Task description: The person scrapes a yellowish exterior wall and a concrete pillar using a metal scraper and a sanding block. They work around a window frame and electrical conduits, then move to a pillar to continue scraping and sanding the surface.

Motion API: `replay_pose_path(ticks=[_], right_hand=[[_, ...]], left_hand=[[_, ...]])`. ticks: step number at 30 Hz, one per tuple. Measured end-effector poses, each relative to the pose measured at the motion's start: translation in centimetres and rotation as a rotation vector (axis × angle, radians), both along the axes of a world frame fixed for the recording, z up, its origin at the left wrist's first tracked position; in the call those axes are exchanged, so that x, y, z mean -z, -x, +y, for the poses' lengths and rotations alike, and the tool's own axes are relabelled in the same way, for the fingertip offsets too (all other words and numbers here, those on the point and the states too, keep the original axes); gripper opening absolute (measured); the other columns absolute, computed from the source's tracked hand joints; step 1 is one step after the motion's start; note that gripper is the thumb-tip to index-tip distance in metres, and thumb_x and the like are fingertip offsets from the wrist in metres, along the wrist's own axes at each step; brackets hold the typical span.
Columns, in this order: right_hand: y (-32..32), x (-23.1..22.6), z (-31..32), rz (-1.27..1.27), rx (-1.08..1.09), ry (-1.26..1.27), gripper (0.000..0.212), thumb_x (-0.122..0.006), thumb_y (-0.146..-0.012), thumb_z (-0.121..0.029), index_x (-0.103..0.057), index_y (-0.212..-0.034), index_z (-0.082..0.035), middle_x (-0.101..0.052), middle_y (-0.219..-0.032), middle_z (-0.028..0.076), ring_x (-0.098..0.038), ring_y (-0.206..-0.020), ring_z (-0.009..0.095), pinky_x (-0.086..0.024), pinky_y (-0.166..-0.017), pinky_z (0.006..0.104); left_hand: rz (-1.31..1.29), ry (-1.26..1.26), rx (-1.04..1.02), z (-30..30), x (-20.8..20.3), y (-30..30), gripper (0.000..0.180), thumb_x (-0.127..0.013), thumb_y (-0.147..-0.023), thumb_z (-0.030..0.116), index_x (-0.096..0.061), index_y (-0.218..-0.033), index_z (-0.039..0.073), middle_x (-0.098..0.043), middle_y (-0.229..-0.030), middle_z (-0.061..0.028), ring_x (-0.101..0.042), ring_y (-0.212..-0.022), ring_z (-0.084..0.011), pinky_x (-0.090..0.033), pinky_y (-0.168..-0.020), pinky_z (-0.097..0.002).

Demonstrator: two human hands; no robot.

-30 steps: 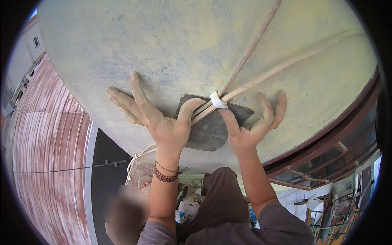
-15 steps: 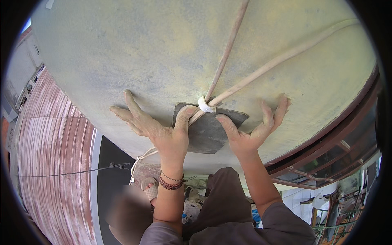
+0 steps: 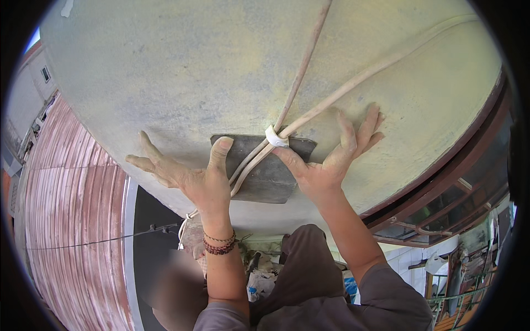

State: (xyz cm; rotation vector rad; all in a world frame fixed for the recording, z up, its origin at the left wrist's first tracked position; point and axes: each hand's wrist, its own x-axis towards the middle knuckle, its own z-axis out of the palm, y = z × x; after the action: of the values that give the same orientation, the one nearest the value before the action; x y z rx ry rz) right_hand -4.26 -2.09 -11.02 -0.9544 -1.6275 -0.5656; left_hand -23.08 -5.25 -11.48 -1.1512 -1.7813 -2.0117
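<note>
A dark grey flat plate (image 3: pixel 269 179) lies against the pale, mottled wall (image 3: pixel 182 83). Two beige cables (image 3: pixel 342 94) cross in front of it, gathered by a white ring-shaped clip (image 3: pixel 275 137) near the plate's upper edge. My left hand (image 3: pixel 196 182) is at the plate's left edge, fingers spread on the wall and thumb raised over the corner, apart from the cables. On the other side, my right hand (image 3: pixel 328 165) has its fingers spread toward the wall. Its thumb reaches over the plate to just below the clip. Dust coats both hands.
Left and below is a reddish corrugated roof (image 3: pixel 77 209), with a thin dark wire (image 3: pixel 110 241) passing over it. A brown-framed window (image 3: pixel 441 209) stands at the right. Another person's head (image 3: pixel 179 289) is at lower left, beside my left forearm.
The plate has shifted left and sits more level. My left hand has moved left, its thumb coming off the cables. My right hand has moved slightly up and left, its thumb nearer the clip.
</note>
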Motion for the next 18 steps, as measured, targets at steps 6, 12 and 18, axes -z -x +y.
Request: replay_pose_path(ticks=[6, 12, 18], right_hand=[[-0.1, -0.1, -0.2, 0.189, -0.178, -0.048, 0.108, -0.088, -0.070, -0.051, -0.025, -0.145, -0.006, -0.006, -0.157, 0.034, 0.002, -0.148, 0.049, 0.005, -0.113, 0.0677], [0.0, 0.4, 0.3, 0.049, -0.081, -0.031, 0.110, -0.088, -0.068, -0.053, -0.025, -0.146, -0.007, -0.006, -0.157, 0.034, -0.001, -0.148, 0.049, 0.001, -0.113, 0.0680], [0.2, 0.0, 0.3, 0.028, -0.038, -0.056, 0.110, -0.089, -0.067, -0.053, -0.026, -0.146, -0.007, -0.006, -0.157, 0.034, -0.002, -0.148, 0.049, 0.002, -0.114, 0.0674]], left_hand=[[0.022, 0.185, 0.045, -0.5, -1.1, -0.7, 0.123, -0.089, -0.065, 0.050, -0.019, -0.157, 0.010, 0.006, -0.160, -0.0327, 0.008, -0.150, -0.0463, -0.009, -0.119, -0.0616], [0.027, 0.014, 0.019, 0.5, 0.7, 0.1, 0.133, -0.089, -0.059, 0.059, -0.015, -0.158, 0.011, 0.007, -0.159, -0.0335, 0.005, -0.149, -0.0496, -0.006, -0.116, -0.0687], [-0.083, -0.025, 0.005, 0.3, 0.4, 0.1, 0.129, -0.087, -0.062, 0.061, -0.017, -0.158, 0.010, 0.005, -0.159, -0.0343, 0.005, -0.149, -0.0494, -0.007, -0.116, -0.0683]])
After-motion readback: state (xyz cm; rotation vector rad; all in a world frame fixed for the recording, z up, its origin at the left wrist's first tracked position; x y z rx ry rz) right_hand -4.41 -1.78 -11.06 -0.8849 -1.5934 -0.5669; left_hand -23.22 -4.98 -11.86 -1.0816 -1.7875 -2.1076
